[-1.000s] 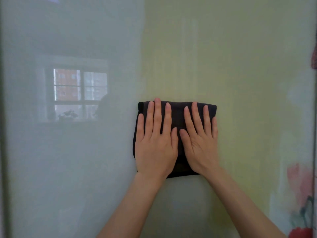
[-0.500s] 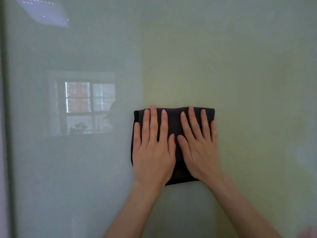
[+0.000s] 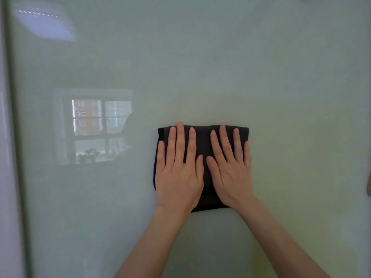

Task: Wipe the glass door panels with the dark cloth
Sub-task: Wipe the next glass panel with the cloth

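Observation:
A folded dark cloth point(image 3: 202, 141) lies flat against the pale green frosted glass door panel point(image 3: 220, 67), a little right of centre. My left hand point(image 3: 178, 173) presses on its left half with the fingers pointing up and spread. Beside it, my right hand point(image 3: 230, 173) presses on the right half, and the two thumbs nearly touch. Both palms are flat on the cloth and pin it to the glass. The cloth's top edge and bottom corner show around the hands.
The panel's vertical frame edge point(image 3: 18, 157) runs down the far left. The glass reflects a window point(image 3: 96, 125) at mid left and a ceiling light point(image 3: 46, 25) at top left. A reddish shape point(image 3: 369, 185) shows at the right edge.
Both hands have slid the cloth upward on the panel. The painted red flower at lower right has dropped out of view, and the ceiling light reflection has appeared at top left.

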